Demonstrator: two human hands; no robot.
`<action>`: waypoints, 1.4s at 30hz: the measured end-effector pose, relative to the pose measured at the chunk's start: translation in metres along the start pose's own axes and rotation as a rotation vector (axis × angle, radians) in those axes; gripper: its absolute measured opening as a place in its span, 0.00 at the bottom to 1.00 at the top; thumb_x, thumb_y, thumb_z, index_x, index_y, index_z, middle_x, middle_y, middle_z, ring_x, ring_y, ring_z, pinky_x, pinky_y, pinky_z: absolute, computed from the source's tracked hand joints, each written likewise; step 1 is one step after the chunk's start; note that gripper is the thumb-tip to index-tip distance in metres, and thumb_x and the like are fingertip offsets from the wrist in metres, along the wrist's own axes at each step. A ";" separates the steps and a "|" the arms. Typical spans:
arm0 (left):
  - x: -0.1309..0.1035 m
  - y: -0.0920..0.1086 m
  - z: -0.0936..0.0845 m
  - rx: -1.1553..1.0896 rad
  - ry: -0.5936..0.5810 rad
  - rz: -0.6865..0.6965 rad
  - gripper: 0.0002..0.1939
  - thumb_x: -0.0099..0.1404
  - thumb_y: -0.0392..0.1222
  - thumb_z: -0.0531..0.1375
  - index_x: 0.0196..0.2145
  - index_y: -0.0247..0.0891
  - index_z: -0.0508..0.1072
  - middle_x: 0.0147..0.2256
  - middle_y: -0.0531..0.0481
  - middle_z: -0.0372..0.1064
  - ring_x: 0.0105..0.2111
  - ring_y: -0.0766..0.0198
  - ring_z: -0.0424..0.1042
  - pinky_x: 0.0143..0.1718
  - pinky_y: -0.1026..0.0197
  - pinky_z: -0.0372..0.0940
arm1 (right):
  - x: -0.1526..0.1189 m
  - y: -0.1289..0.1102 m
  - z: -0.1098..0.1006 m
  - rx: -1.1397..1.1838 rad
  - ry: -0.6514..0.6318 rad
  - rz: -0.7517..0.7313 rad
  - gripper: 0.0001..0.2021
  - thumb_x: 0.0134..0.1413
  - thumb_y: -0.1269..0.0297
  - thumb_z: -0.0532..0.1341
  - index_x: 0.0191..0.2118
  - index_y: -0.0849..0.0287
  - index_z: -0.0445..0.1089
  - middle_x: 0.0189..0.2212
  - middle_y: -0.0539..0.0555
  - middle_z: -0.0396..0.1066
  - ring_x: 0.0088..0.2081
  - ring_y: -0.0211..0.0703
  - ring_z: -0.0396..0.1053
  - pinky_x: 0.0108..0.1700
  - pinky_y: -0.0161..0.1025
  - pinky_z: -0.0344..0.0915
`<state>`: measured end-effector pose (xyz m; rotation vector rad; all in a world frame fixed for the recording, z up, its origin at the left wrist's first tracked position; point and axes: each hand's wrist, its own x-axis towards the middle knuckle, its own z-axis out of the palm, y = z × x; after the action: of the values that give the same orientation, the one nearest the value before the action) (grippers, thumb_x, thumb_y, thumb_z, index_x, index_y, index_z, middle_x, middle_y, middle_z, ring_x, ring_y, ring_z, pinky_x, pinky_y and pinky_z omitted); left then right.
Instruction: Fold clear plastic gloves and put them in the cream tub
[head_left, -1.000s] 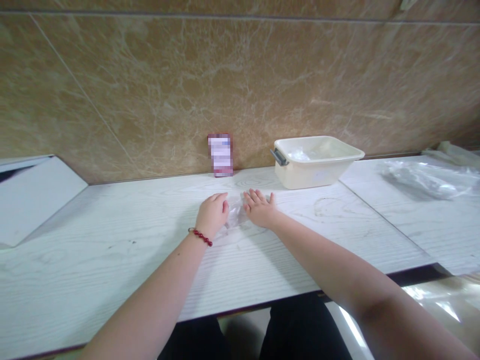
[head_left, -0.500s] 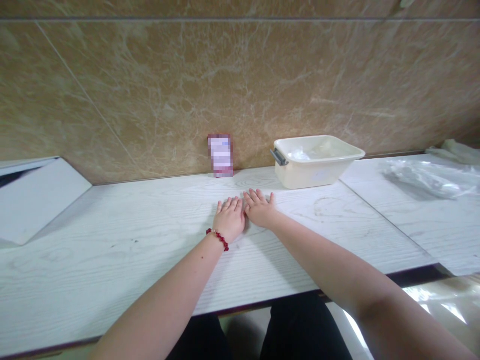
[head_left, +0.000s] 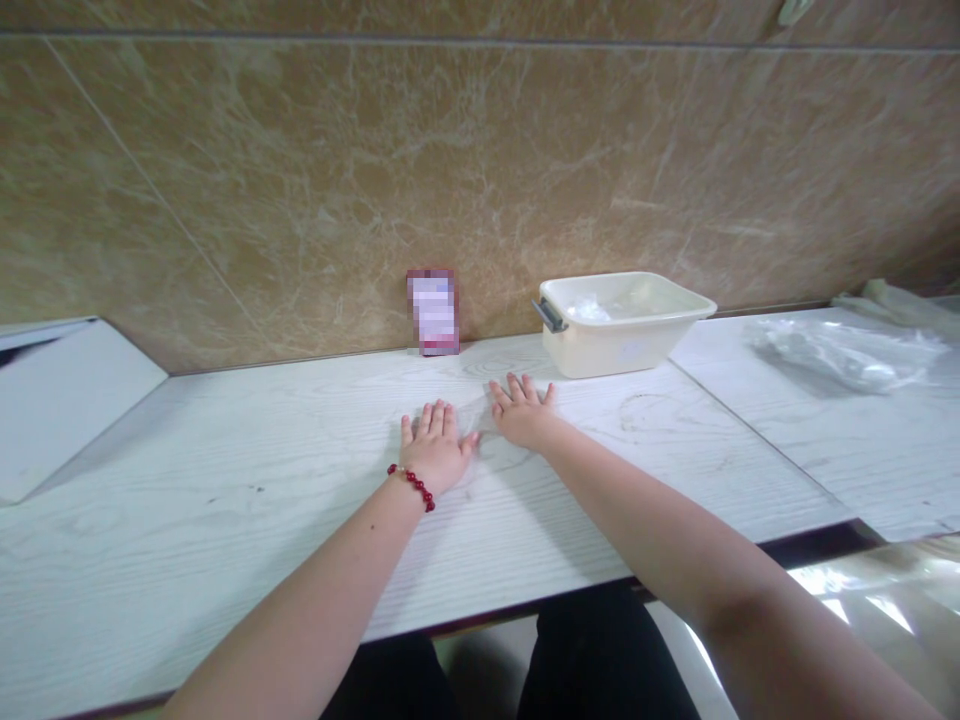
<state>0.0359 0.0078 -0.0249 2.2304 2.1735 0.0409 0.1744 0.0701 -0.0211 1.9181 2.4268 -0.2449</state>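
Observation:
Palm down on the white wood-grain table (head_left: 300,450), my left hand (head_left: 435,450) has its fingers spread and holds nothing. A red bead bracelet (head_left: 416,485) circles that wrist. My right hand (head_left: 521,412) also lies flat with fingers apart, a little to the right, nearest to the cream plastic tub (head_left: 630,340). A gap of bare table separates the two hands. Clear plastic (head_left: 589,308) lies inside the tub, which has a grey handle at its left end.
A phone-like object (head_left: 435,312), blurred out, leans upright against the brown marbled wall (head_left: 337,180). At the far left is a white box (head_left: 75,400). Clear plastic bags (head_left: 855,355) lie on the right. The table's front edge runs just above my legs.
My left hand has moved left, away from my right hand, and its thumb now sticks out. My right hand's fingers are spread slightly wider. The view has shifted slightly.

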 end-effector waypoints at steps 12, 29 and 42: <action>-0.008 -0.025 -0.018 0.084 -0.057 -0.092 0.32 0.59 0.53 0.37 0.53 0.28 0.54 0.57 0.40 0.39 0.57 0.52 0.37 0.52 0.42 0.35 | 0.005 0.008 -0.001 0.021 -0.004 0.076 0.25 0.53 0.54 0.34 0.58 0.48 0.34 0.59 0.50 0.27 0.58 0.52 0.24 0.47 0.66 0.25; 0.015 -0.041 -0.017 -0.121 0.150 -0.151 0.17 0.50 0.50 0.51 0.31 0.39 0.72 0.34 0.42 0.65 0.37 0.54 0.64 0.40 0.56 0.57 | -0.004 0.003 -0.020 0.150 0.441 0.033 0.20 0.53 0.63 0.43 0.50 0.60 0.57 0.46 0.61 0.60 0.48 0.49 0.55 0.48 0.47 0.49; 0.014 -0.032 -0.026 -0.684 0.217 -0.190 0.08 0.51 0.44 0.52 0.26 0.36 0.65 0.26 0.48 0.68 0.27 0.62 0.66 0.29 0.63 0.58 | -0.023 -0.005 -0.029 0.586 0.332 -0.086 0.11 0.48 0.69 0.49 0.35 0.60 0.66 0.27 0.54 0.68 0.32 0.40 0.65 0.36 0.34 0.58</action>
<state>0.0035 0.0223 -0.0005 1.6867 2.0180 0.9051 0.1768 0.0513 0.0109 2.2146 2.8991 -0.7765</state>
